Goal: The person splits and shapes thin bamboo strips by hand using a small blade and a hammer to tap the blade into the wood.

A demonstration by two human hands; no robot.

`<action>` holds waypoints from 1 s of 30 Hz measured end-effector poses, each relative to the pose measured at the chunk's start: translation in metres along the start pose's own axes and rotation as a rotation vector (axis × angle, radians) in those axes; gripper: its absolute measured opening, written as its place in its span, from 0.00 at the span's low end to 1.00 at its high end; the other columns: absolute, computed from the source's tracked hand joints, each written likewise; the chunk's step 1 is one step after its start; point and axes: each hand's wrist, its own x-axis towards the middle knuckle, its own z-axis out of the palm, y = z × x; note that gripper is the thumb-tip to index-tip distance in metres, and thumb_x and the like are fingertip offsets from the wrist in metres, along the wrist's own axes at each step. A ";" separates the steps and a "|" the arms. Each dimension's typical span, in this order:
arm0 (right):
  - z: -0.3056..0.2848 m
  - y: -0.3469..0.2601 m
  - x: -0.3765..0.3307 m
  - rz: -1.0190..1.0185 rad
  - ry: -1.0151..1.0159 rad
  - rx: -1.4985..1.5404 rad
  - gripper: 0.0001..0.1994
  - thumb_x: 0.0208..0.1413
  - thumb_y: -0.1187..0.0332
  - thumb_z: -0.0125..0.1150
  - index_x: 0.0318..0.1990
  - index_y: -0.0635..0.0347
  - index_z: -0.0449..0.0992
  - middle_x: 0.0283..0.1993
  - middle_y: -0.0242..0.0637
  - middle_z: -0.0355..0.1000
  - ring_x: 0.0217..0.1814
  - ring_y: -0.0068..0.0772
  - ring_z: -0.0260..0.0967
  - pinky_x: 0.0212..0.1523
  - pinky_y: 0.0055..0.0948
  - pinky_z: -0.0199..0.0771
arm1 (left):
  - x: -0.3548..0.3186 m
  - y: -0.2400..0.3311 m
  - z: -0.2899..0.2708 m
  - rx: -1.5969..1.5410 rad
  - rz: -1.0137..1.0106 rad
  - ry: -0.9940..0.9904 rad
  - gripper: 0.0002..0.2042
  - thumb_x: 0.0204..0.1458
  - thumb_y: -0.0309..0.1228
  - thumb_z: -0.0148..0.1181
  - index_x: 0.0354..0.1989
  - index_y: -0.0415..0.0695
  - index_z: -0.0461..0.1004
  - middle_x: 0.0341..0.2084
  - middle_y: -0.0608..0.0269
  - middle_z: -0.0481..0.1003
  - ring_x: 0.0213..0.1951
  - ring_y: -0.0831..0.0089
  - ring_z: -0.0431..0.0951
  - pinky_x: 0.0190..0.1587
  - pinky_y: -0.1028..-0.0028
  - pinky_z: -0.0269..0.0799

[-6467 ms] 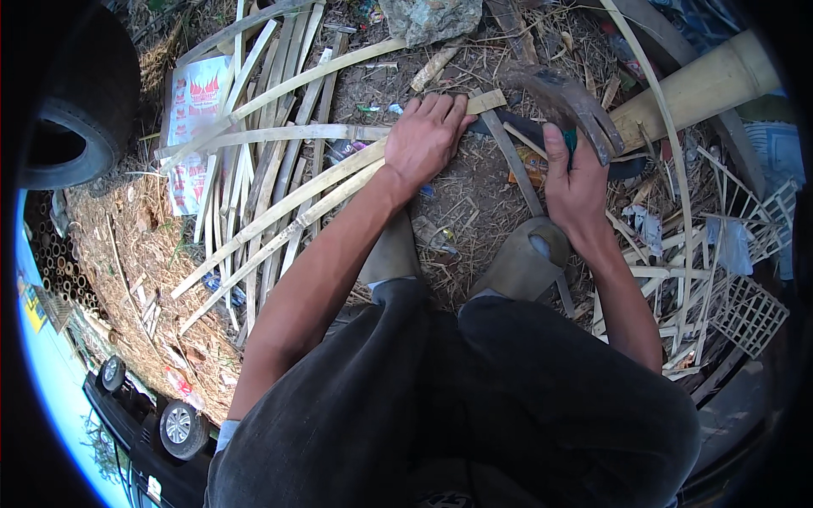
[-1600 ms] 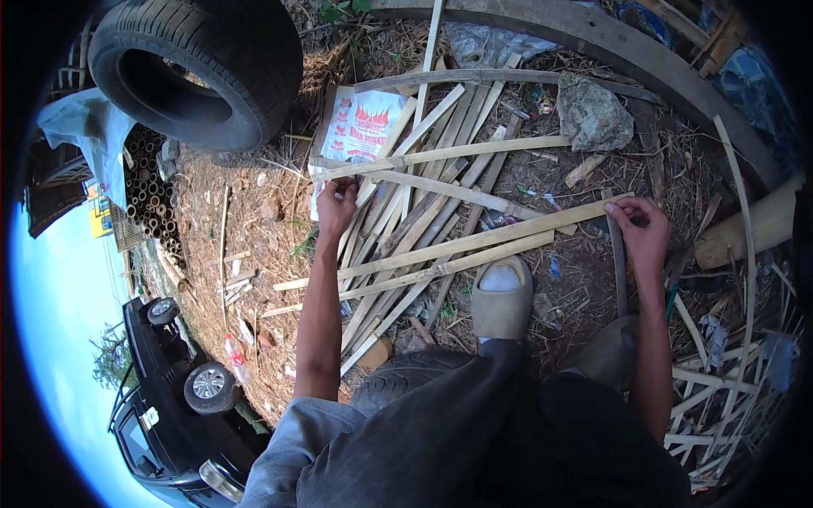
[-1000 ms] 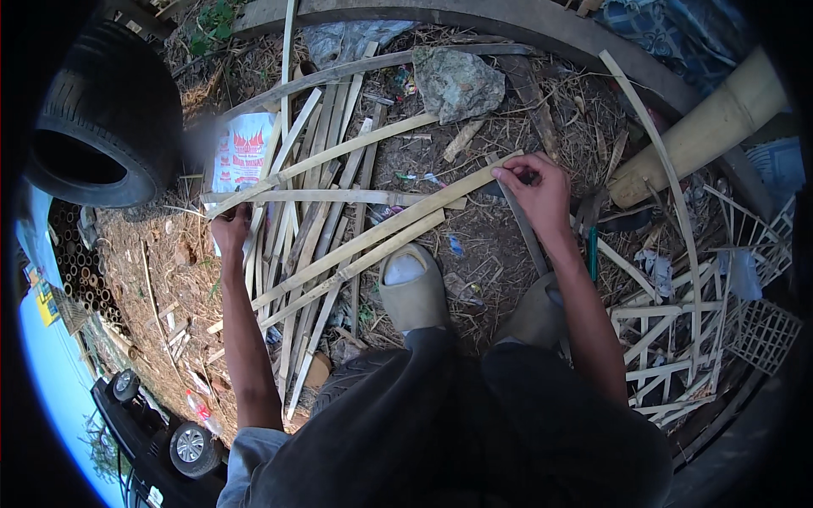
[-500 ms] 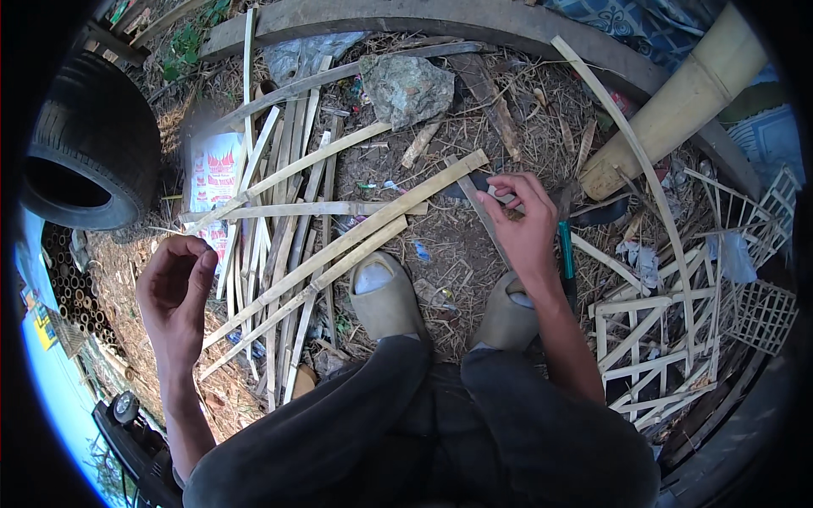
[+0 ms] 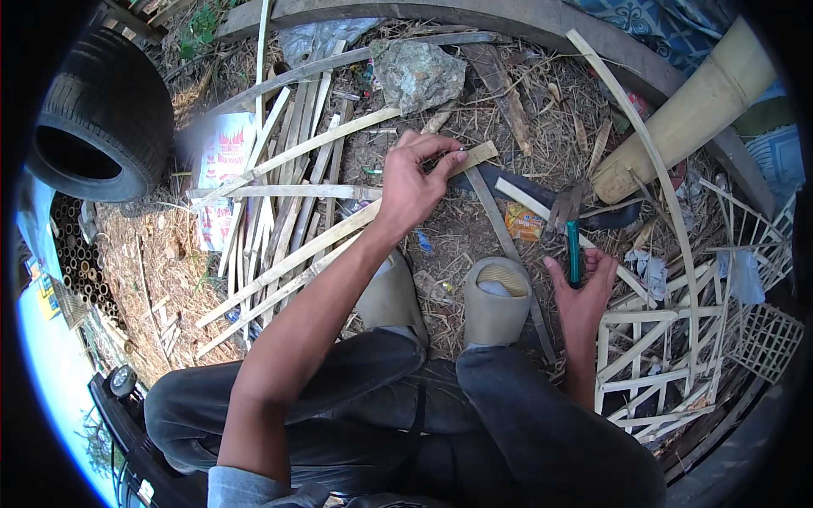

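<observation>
My left hand (image 5: 413, 182) reaches across my knees and pinches the near end of a long split bamboo strip (image 5: 339, 233). The strip runs down-left over the ground beside a second one. My right hand (image 5: 581, 288) is lower on the right, its fingers curled round a green-handled tool (image 5: 573, 251). The tool's metal head (image 5: 564, 206) points away from me. A dark curved blade (image 5: 521, 188) lies on the ground between the two hands. My feet, in beige shoes (image 5: 498, 306), rest just below the strip.
A pile of bamboo strips (image 5: 284, 161) lies at left over a printed bag (image 5: 222, 165). A tyre (image 5: 102, 118) sits at far left and a rock (image 5: 419, 72) at the top. At right are a thick bamboo pole (image 5: 694, 110) and a woven bamboo lattice (image 5: 669, 356).
My left hand has swung in from the far left and taken the strip's end. My right hand let go of that end and dropped to the green-handled tool.
</observation>
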 end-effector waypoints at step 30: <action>-0.038 -0.002 0.005 0.263 -0.112 0.193 0.11 0.75 0.64 0.53 0.46 0.66 0.71 0.28 0.32 0.66 0.29 0.24 0.62 0.35 0.32 0.66 | -0.019 -0.026 0.040 0.113 0.080 0.172 0.05 0.53 0.24 0.69 0.38 0.41 0.85 0.38 0.60 0.82 0.39 0.62 0.77 0.45 0.67 0.73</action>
